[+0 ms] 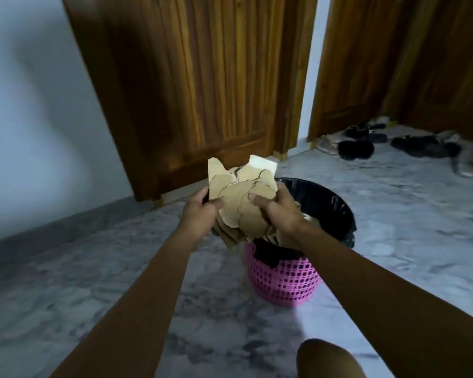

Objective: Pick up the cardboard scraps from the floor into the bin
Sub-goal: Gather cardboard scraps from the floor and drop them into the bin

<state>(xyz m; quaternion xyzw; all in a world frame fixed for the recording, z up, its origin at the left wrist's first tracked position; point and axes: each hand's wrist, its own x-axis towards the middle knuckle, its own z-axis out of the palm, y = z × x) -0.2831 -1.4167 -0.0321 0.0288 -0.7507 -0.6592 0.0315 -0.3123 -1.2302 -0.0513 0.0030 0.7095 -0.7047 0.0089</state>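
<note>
A stack of torn brown cardboard scraps point(240, 197) is held between both hands, just above the near left rim of the bin. My left hand point(202, 211) grips the stack's left side with fingers curled behind it. My right hand point(279, 211) grips the right side, thumb pressed on the front. The bin point(284, 279) is a pink mesh basket lined with a black bag point(328, 205), standing on the marble floor. More brown scraps show inside it, under my right wrist.
A wooden door point(191, 85) stands right behind the bin, with a white wall point(39, 118) to its left. Several dark shoes point(388, 143) lie on the floor at the back right by another wooden door. My knee point(328, 358) shows at the bottom edge.
</note>
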